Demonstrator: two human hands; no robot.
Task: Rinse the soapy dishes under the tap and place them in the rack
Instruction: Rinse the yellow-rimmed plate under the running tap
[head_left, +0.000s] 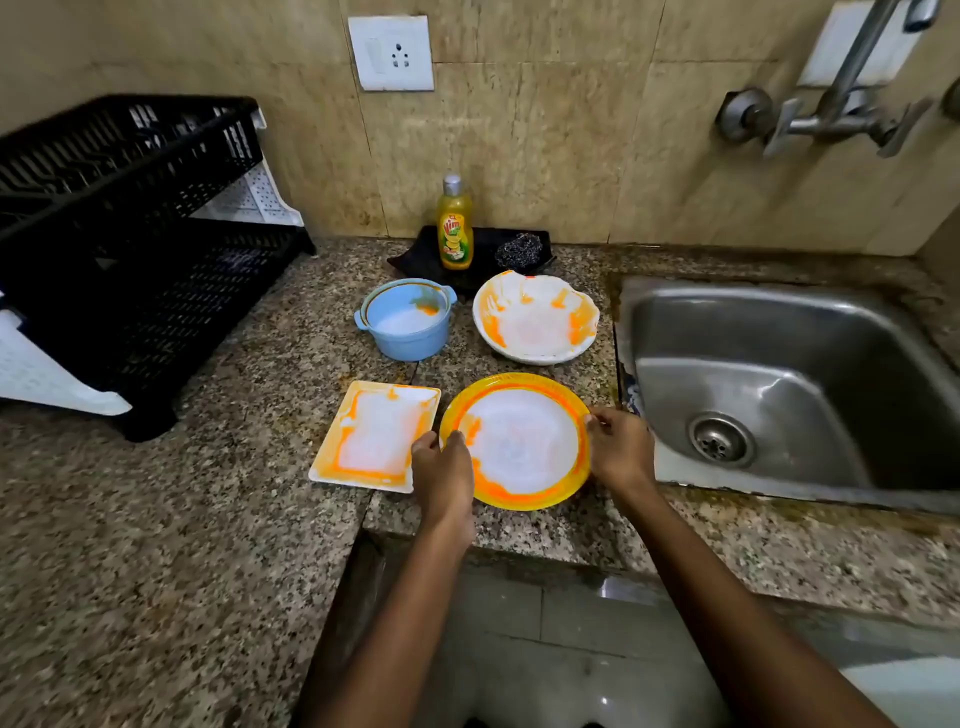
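Gripping the round yellow plate (519, 441) at opposite rims with both hands.

Left hand (441, 467) fingers (457, 439) curling over the near-left rim, right hand (621, 447) pinching the right rim, plate lying flat on the granite bench (208, 519) beside the sink (779, 374). Sitting just left, a soapy rectangular tray (376, 434); standing behind, a blue pot (408, 325) and white bowl (535, 317), all streaked orange. Waiting far left, the black rack (130, 234); hanging above the sink, the tap (841, 104).
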